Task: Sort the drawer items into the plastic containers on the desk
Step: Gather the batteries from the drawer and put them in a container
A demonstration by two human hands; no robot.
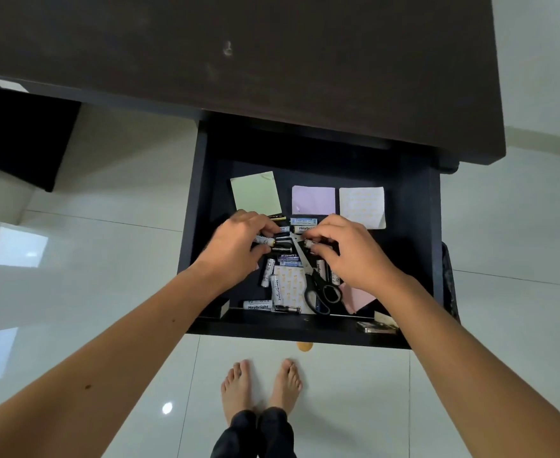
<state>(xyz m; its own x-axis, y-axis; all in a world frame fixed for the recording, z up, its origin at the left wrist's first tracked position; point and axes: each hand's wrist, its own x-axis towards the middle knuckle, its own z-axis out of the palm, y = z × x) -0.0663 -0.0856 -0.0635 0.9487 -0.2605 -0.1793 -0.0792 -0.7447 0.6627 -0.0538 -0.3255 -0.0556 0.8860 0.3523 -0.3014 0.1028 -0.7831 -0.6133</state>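
Here, both hands are down in the open drawer.
Drawer (435, 233): pulled out under the dark surface (272, 54), so the person can reach in from above.
Left hand (235, 242): fingers curled, it pinches a white battery (265, 240) at its end, probably to lift it out of the pile.
Right hand (344, 249): fingers also curled, it pinches another white battery (309, 242).
Pile: more batteries (267, 272) lie loose in the middle and at the front of the drawer, some crossing each other, so they are taken one at a time.
Scissors (318, 285): they lie diagonally over the pile, blades between the two hands, handles toward the person.
Paper: a green pad (255, 191), a purple pad (313, 200) and a patterned white pad (362, 206) lie at the back, apart from the hands; a pink sheet (358, 297) lies at the front right.
Containers: none is in view; I cannot tell where on the surface they stand.
Progress: my judgement is an early stage, because the drawer is mostly full.
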